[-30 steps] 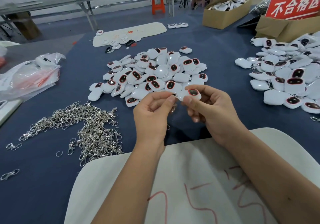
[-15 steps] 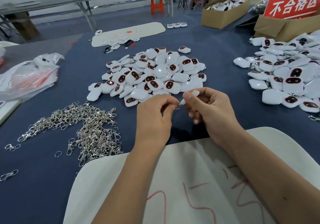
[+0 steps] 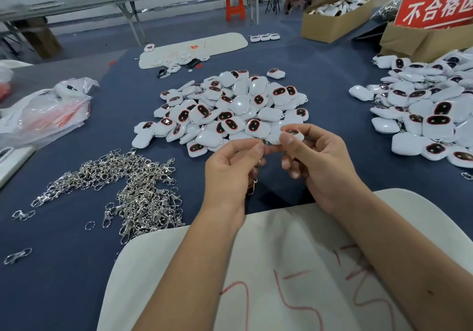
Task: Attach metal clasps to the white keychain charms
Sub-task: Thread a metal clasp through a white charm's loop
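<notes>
My right hand pinches a white charm with a dark oval face, held above the blue table. My left hand pinches a metal clasp at the charm's left edge; the clasp's hook end hangs below my palm. The joint between clasp and charm is mostly hidden by my fingertips. Behind my hands lies a pile of white charms. A heap of silver clasps lies to the left.
A second pile of charms fills the right side. A white board with red marks lies under my forearms. A plastic bag sits far left. Cardboard boxes and a red sign stand at the back right.
My right hand has turned the charm from edge-on back to face-up and lifted it slightly. My left hand's fingers have opened a little, keeping the clasp against the charm's edge.
</notes>
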